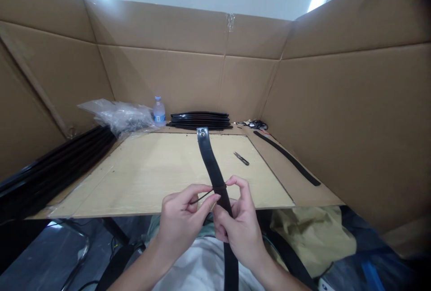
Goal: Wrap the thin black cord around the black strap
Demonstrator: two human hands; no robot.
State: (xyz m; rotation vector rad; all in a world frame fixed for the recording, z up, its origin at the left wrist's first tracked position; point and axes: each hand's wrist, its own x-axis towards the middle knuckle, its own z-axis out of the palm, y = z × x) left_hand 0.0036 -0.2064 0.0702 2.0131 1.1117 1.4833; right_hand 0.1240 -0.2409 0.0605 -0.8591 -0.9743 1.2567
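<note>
Watching remotely, I see the black strap over the near edge of the board, thin cord crossing it, tail loose; left hand pinching cord, right hand gripping strap.

A thin dark cord crosses the long black strap.

Passing room over the board left of the strap, snips at right, cardboard walls on three sides

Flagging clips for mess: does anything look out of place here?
Mildly: a messy dark tangle sits in the far right corner, and one black strip lies apart while other strips are stacked.
</note>
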